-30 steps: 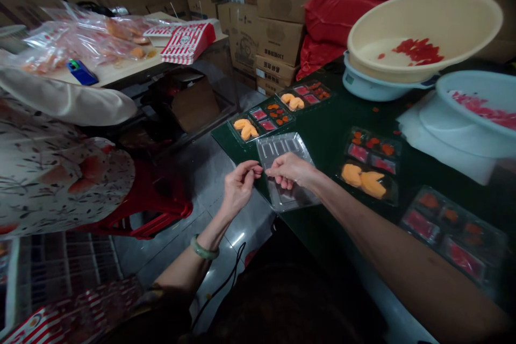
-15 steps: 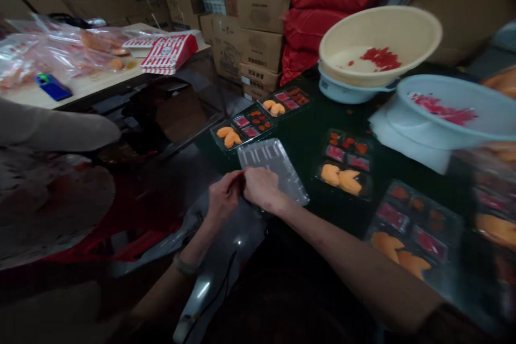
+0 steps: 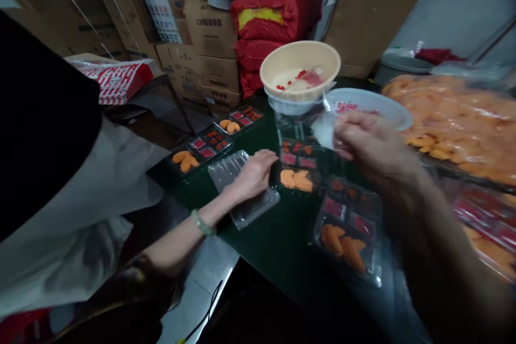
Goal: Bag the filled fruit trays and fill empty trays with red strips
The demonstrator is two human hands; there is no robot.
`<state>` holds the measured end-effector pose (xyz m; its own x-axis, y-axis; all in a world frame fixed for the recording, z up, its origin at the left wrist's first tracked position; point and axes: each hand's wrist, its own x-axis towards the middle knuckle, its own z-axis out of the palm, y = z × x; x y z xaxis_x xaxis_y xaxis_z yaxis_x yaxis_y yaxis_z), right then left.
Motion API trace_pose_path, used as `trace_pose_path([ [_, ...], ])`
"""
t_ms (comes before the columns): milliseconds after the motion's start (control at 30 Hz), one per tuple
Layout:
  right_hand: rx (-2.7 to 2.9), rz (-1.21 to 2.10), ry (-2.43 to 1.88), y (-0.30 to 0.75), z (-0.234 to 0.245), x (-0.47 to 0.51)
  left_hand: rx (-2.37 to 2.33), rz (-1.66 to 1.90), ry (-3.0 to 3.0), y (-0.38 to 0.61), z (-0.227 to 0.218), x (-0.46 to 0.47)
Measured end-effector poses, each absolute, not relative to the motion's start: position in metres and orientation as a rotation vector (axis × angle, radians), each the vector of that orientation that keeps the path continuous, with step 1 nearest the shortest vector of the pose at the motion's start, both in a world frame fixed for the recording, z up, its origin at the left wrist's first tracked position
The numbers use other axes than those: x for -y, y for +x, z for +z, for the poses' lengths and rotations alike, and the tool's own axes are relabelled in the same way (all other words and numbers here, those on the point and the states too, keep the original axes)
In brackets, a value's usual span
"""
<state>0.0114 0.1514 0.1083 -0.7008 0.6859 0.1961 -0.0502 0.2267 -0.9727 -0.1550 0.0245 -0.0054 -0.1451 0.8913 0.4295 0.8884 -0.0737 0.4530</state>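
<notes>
My left hand [image 3: 255, 173] lies over a ribbed clear plastic lid [image 3: 226, 169] on the dark green table, its fingers bent together at the lid's right edge. Raised on the right, my blurred right hand [image 3: 365, 137] grips a thin clear plastic lid [image 3: 296, 124], which hangs over a filled tray [image 3: 297, 180]. That tray shows orange wing-shaped pieces, pink-red packets and small dark red pieces in separate compartments. Another filled tray [image 3: 350, 228] sits nearer me. Two more, a left tray [image 3: 201, 148] and a far tray [image 3: 241, 118], line the table's left side.
A cream basin [image 3: 278, 67] with red pieces is stacked on a pale blue one; a light blue bowl [image 3: 397, 115] stands beside it. At right lies a large bag of orange pieces [image 3: 463, 118]. A person in a grey apron [image 3: 116, 172] is close on the left. Cardboard boxes [image 3: 215, 32] stand behind.
My hands were together at the ribbed lid's near-left edge. My right hand has swung right, now with a clear lid in it; my left has moved onto the ribbed lid. The view has turned right.
</notes>
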Motion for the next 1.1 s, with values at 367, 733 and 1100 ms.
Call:
trace_pose_path([
  [367,1.577,1.792,-0.639,0.068,0.086,-0.184,-2.124,1.155,1.539,-0.131,-0.003,-0.084],
  [733,1.971,1.654,-1.006,0.021,0.018,-0.189,-1.794,1.598,0.713,-0.141,0.012,-0.094],
  [1100,2.324,0.843,-1.622,0.002,-0.006,-0.207,-2.4,1.239,0.79,-0.135,-0.024,-0.121],
])
